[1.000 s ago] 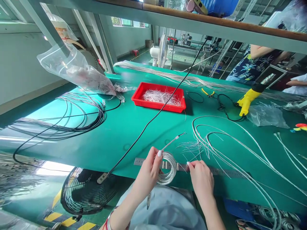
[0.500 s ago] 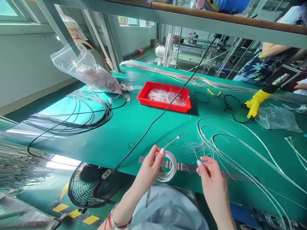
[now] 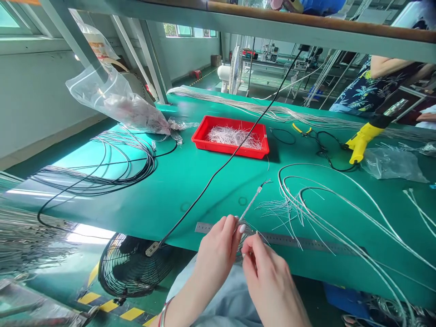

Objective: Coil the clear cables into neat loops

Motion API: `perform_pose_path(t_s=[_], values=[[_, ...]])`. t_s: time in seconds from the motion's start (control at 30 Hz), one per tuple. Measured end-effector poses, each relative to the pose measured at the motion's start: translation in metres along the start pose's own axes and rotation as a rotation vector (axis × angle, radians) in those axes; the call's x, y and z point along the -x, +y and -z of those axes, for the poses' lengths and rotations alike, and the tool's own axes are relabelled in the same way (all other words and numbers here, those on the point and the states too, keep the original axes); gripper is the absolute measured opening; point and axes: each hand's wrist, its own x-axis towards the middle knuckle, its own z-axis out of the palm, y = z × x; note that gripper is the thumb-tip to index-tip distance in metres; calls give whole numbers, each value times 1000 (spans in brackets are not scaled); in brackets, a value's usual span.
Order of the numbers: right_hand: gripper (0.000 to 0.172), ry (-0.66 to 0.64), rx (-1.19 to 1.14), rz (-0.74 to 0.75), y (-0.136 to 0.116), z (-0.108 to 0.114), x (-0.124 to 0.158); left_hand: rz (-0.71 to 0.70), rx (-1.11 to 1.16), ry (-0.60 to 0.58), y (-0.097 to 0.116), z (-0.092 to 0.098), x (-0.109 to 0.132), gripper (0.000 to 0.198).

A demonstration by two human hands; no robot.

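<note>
1 white fan (image 3: 235,71) stands beyond the green table (image 3: 184,181).

pale wall (image 3: 27,91), daylit windows (image 3: 185,31), green floor (image 3: 61,147)

L hand (image 3: 218,245) grips cable (image 3: 251,204), tip poking past fingers; R hand (image 3: 269,270) close by; ruler (image 3: 306,243) just behind fingers, red tray (image 3: 231,150) w/ wire bits (image 3: 235,137) well beyond.

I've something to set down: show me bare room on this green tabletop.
The widest bare patch lies left of the thin black cord, between the loose black cable coil and red rectangular plastic tray. A narrower one lies right of the cord, below the tray. Crowded: around left hand and right hand, and among looped white cables.
</note>
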Motion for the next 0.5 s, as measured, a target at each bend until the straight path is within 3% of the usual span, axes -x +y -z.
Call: perform_pose_path(t_s=[0.2,0.37,0.5], values=[[21,273,72,33,-9,-9,-6,-86,-139,-20,9,-2,4,27],[16,340,-30,-17,-10,-15,0,-26,-142,4,10,1,7,23],[14,265,-181,131,-2,-8,3,31,-87,-12,10,8,4,25]])
